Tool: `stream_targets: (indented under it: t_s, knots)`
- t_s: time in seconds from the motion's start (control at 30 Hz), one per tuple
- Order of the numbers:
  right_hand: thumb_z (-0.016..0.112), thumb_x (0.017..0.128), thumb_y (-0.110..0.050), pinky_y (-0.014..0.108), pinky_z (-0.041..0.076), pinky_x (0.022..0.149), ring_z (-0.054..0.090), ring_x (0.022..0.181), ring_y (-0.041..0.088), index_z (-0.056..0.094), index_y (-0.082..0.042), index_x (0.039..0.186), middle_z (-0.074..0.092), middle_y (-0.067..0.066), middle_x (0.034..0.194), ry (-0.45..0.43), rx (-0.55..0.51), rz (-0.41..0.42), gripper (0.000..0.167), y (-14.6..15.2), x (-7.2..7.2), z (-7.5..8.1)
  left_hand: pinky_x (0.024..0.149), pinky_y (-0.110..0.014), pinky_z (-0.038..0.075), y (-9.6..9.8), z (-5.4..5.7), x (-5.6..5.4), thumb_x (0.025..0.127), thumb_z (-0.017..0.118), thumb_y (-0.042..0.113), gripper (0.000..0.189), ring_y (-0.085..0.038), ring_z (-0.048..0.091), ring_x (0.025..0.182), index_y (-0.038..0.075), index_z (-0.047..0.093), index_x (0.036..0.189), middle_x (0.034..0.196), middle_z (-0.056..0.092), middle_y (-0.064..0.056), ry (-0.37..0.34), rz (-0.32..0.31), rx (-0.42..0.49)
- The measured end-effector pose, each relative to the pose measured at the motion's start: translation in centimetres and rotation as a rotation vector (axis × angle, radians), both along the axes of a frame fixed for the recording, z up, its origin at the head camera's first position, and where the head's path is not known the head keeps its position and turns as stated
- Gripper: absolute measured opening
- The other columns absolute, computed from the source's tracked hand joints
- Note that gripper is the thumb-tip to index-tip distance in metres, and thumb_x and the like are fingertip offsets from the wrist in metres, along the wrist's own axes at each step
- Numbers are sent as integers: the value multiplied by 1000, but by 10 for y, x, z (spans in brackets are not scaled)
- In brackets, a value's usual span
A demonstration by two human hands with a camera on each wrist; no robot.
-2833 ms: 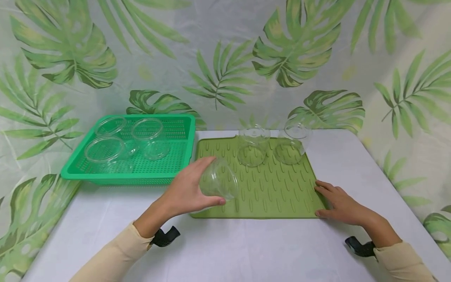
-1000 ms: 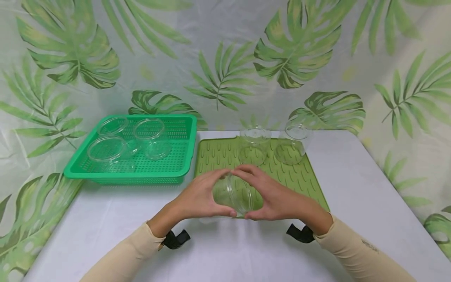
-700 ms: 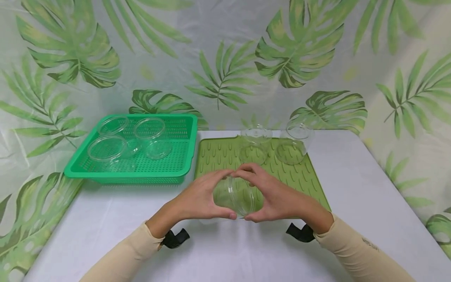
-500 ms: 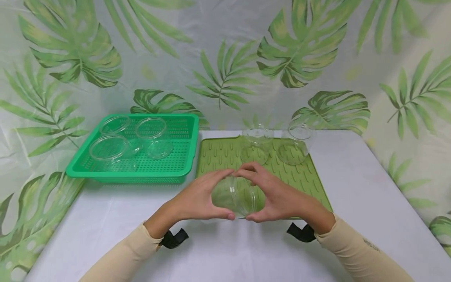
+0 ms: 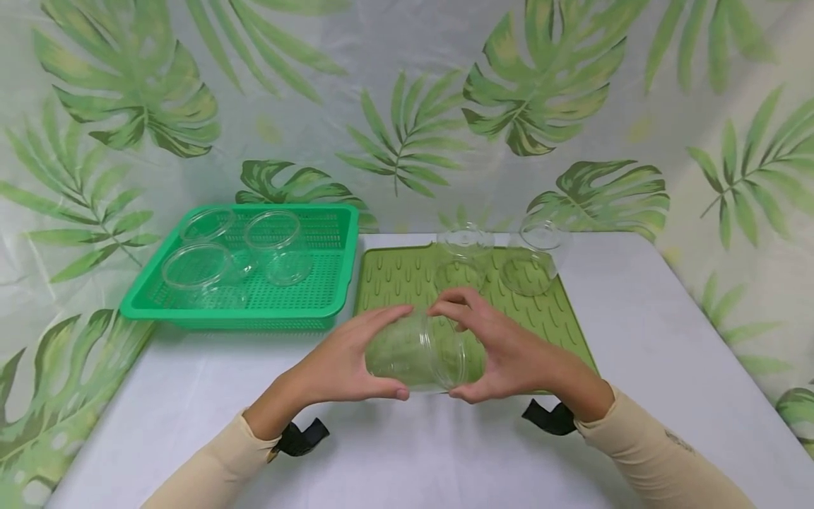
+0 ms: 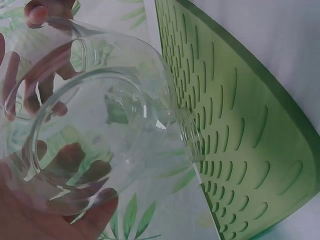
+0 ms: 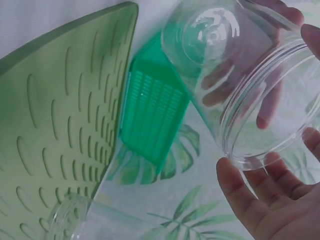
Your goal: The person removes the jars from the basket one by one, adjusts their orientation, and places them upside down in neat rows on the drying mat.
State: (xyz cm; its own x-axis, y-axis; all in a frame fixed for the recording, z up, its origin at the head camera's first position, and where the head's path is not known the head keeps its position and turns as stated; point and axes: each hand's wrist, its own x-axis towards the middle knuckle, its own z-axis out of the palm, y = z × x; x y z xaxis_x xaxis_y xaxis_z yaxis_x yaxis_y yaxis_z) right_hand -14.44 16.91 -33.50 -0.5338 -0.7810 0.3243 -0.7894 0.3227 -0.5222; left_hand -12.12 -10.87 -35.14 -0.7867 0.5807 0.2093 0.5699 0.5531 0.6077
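Observation:
A clear jar (image 5: 400,353) lies sideways in the air over the front of the green ridged drying mat (image 5: 540,339), its mouth facing right. My left hand (image 5: 337,360) holds it round the body near the base, thumb below and fingers above. At the other end my right hand (image 5: 502,346) grips the rim, its thumb under the edge. In the right wrist view the ringed neck of the jar (image 7: 240,115) sits at the fingertips, and fingers behind show through the wall. Through the jar (image 6: 100,125) in the left wrist view, fingers show on both sides.
Two more clear jars, one (image 5: 463,258) left and one (image 5: 531,258) right, stand upside down at the mat's back edge. A green plastic basket (image 5: 235,322) with several clear vessels (image 5: 197,265) stands at the left. A leaf-print curtain (image 5: 407,141) hangs behind the white-covered table (image 5: 445,459).
My right hand has come from the mat's right edge to the jar's rim. Lately my left hand has slid left toward the base, and the jar has shifted slightly right.

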Motion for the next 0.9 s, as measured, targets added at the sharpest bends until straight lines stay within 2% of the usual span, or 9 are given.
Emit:
stream_targets:
  t_s: [0.13,0.3,0.5,0.63,0.77,0.9]
  knots:
    - [90,67,-27,33,54,91,46,127,21,41,-15,146,38,5,143,8,-19,2,94,3,1,3,111,-53,43,-2,-1,-1,70,88,43,102,-23,44,143,24,35,154,154,46,1,-28,-9,41]
    - [91,63,-23,31,54,91,45,128,18,41,-11,146,38,6,143,16,-44,-6,98,7,0,4,111,-53,42,-5,-4,-2,71,88,42,100,-22,45,142,18,36,152,153,47,-1,-79,-11,120]
    - [92,62,-22,31,53,92,44,127,19,40,-10,147,37,7,143,11,-67,-12,100,11,0,5,111,-47,45,-6,-16,-3,65,93,31,107,-22,45,140,17,33,152,152,45,-4,-28,-28,212]
    - [92,61,-20,31,53,91,45,126,21,41,-8,146,38,7,142,19,-92,-15,100,15,-1,5,113,-46,42,-5,-25,-1,61,95,25,116,-24,40,143,18,25,153,154,39,-4,-40,-38,258]
    - [92,59,-18,32,54,89,46,125,24,41,-4,145,39,10,141,47,-120,-3,101,18,-4,5,113,-50,41,-4,-32,1,64,94,23,118,-31,40,142,15,17,152,156,33,-7,-46,-65,283]
    - [92,58,-18,33,55,88,46,126,26,41,-3,145,39,11,142,58,-136,9,101,18,-8,4,111,-49,44,-4,-35,2,66,93,22,115,-32,42,138,13,17,152,155,32,-8,-25,-71,306]
